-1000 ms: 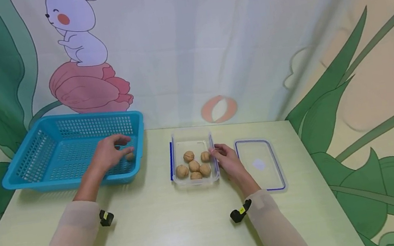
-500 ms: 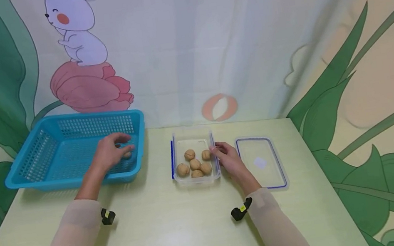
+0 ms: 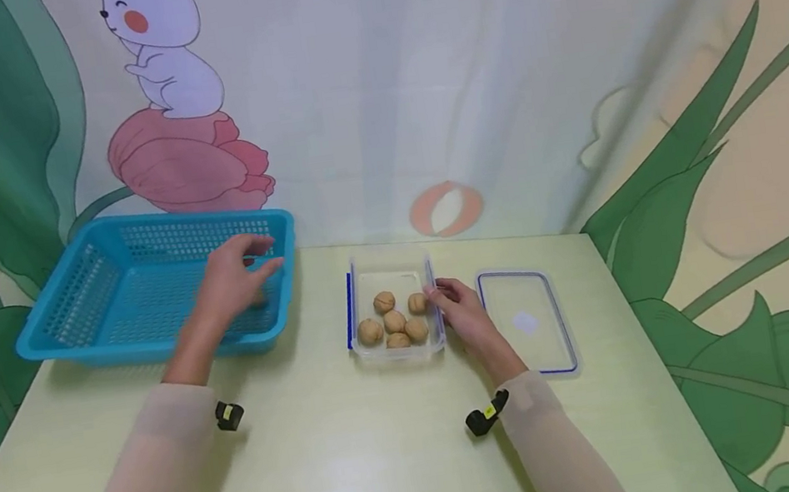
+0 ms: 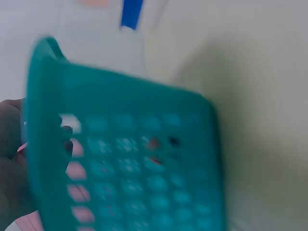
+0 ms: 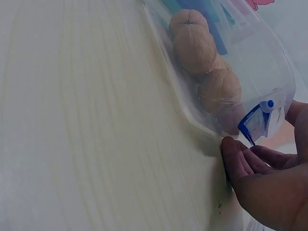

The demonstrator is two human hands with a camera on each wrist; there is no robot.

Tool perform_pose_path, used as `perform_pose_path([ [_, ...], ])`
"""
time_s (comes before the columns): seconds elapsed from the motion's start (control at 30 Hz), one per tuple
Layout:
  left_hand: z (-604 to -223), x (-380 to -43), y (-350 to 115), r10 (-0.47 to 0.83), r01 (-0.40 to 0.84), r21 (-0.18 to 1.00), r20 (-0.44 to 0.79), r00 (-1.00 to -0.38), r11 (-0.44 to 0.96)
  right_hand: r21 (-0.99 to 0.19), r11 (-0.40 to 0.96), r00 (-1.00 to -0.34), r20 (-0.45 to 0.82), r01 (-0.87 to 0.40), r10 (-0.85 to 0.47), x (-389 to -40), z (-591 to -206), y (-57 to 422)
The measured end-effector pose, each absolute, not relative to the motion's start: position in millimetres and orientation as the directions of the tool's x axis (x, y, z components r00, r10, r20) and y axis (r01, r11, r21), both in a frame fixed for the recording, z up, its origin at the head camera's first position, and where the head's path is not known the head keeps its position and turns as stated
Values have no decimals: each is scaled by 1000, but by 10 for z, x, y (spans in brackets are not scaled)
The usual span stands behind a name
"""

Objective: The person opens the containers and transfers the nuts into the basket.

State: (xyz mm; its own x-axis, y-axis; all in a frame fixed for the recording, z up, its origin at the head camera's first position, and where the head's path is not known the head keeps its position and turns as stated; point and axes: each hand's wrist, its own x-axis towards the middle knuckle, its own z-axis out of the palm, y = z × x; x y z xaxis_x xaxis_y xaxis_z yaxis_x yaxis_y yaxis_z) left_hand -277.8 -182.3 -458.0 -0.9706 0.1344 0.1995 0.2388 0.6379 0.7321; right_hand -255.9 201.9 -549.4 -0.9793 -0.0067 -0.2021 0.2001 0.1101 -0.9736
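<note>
Your left hand (image 3: 240, 278) is over the right end of the blue basket (image 3: 137, 350), thumb and forefinger spread with a gap at the tips. Other fingers mostly hidden, can't tell if they hold anything. One lone walnut (image 3: 258, 298) sits below that hand, inside the basket near its right end, partly covered by the hand.

Your right hand (image 3: 466, 313) is at the right wall of the clear box (image 3: 389, 275), pinching that wall between thumb and fingers. Right wrist view: one fingertip by the box's bottom corner, others next to a flap with blue trim (image 5: 257, 120).

Six walnuts (image 3: 394, 322) in the box, bunched toward the near side, bare floor behind them. Box sits upright on the table (image 3: 334, 464), right of the basket and apart from it. Blue strip (image 3: 350, 311) along the box's left side. Lid (image 3: 530, 326) with blue edging lies flat just right of the box, beside your right hand.

Left wrist view is blurred: mostly the basket's holed end wall, bits of your hand past the rim. Pale sleeves (image 3: 150, 474) on both arms, small black camera (image 3: 230, 415) at each wrist, printed curtain (image 3: 340, 77) behind the table
</note>
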Motion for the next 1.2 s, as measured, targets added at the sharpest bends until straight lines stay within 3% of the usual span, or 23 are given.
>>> perform_pose_path([
  [0.3,-4343,-2672,-1130,286,385,687,260,-922,617,-971,116,-978,-209,207,-7,-2562,-5510,2028],
  [0.6,-4531,-2667,-567,338,325,666,115,-934,671,-973,97,-978,-210,207,-16,-2566,-5515,2046],
  [0.87,-4843,-2863,-397,494,457,624,128,-860,634,-972,104,-976,-215,211,-24,-2571,-5512,2056],
  [1.2,-5083,-2973,-412,556,512,581,118,-822,633,-976,93,-979,-201,198,-21,-2565,-5545,2070],
])
